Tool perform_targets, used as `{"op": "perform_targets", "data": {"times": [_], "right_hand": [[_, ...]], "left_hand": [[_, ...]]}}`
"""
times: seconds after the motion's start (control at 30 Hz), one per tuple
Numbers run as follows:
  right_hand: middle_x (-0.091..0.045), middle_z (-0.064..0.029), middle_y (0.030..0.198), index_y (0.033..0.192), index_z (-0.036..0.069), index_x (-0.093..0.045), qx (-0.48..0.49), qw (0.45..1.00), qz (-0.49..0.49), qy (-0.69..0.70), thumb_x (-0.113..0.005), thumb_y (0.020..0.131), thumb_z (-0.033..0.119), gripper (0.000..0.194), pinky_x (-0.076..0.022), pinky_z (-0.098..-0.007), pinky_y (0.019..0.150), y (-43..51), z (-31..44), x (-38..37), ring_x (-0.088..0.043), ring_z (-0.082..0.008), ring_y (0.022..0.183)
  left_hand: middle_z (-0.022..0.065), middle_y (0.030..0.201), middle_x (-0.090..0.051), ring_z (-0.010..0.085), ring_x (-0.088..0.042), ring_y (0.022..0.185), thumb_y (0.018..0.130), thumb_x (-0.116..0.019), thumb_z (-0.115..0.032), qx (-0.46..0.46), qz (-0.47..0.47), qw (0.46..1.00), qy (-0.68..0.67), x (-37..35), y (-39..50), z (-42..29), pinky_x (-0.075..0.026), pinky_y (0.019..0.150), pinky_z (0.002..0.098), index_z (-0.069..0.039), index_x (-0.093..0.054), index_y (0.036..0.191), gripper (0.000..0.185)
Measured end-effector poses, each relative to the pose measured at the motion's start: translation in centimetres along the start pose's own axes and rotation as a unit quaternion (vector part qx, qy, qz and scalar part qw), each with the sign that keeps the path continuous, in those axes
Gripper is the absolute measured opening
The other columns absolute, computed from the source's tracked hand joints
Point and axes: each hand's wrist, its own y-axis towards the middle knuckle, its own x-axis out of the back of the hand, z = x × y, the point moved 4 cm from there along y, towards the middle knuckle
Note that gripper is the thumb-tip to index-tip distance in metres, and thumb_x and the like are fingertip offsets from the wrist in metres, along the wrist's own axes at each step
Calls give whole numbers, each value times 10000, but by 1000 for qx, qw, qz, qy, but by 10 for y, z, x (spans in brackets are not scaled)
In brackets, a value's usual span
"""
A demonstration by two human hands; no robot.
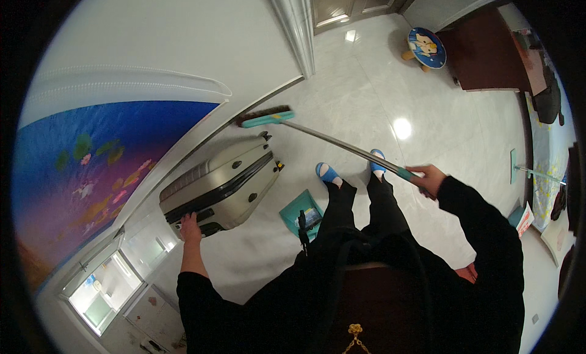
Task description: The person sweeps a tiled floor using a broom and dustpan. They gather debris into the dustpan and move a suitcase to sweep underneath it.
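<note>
My right hand (426, 180) is closed around the upper end of the metal handle of a broom (341, 144). The broom's teal head (268, 118) with dark bristles lies at the foot of the wall, beyond the suitcase. On the left, my left hand (190, 226) rests at the handle end of a champagne-coloured hard-shell suitcase (247, 182) with wheels, which stands beside the wall; whether the fingers grip its handle is hard to tell. A teal dustpan (295, 206) sits on the floor between the suitcase and my feet, with something dark and bristly in or over it.
A round stool (426, 48) with a cartoon top stands by a dark red cabinet (485, 51). To the right, a teal-headed floor tool (513, 166) lies near a bed (545, 166). A colourful picture panel (105, 170) covers the left wall. Pale tiles (366, 106) make up the floor.
</note>
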Motion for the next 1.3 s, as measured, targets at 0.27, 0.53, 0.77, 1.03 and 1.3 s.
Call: {"op": "perform_targets", "data": {"times": [0.27,0.53,0.77,1.03,1.3], "right_hand": [[-463,-48,447,1141,52,-484,274,942,127,-148,-494,810,288,407,-357,-265,309,127,194,-105,-436,-121,328],[-478,-95,464,747,-6,-560,305,934,123,-139,-510,767,222,235,-377,-329,334,186,297,-207,-464,-186,354],[-470,-77,460,870,4,-600,251,958,55,-129,-502,784,408,424,-407,-282,337,209,174,-86,-465,-149,354],[-456,-39,518,1177,176,-474,-118,987,-82,69,-541,805,277,391,-346,-264,297,31,-66,57,-413,-115,349],[-428,-29,471,1176,155,-478,-113,962,-240,68,-539,792,174,389,-323,-249,300,-49,-164,57,-396,-106,344]], "left_hand": [[144,1083,-456,327,-415,1036,715,-454,31,53,2,998,-45,-25,-12,18,-406,850,399,-61,-487,1057,357],[172,999,-449,357,-426,952,684,-474,9,38,-85,996,-6,-59,-12,35,-382,827,422,-37,-491,1019,339],[210,1098,-433,355,-348,1088,639,-574,-100,93,51,994,-27,-45,-7,18,-295,919,437,11,-469,1065,453],[200,992,-452,352,-397,967,561,-632,-141,64,-36,989,-132,-20,0,15,-340,874,422,9,-575,880,357],[174,945,-494,334,-438,910,491,-694,-190,60,-71,972,-217,-27,19,20,-363,831,395,8,-582,798,382]]}}
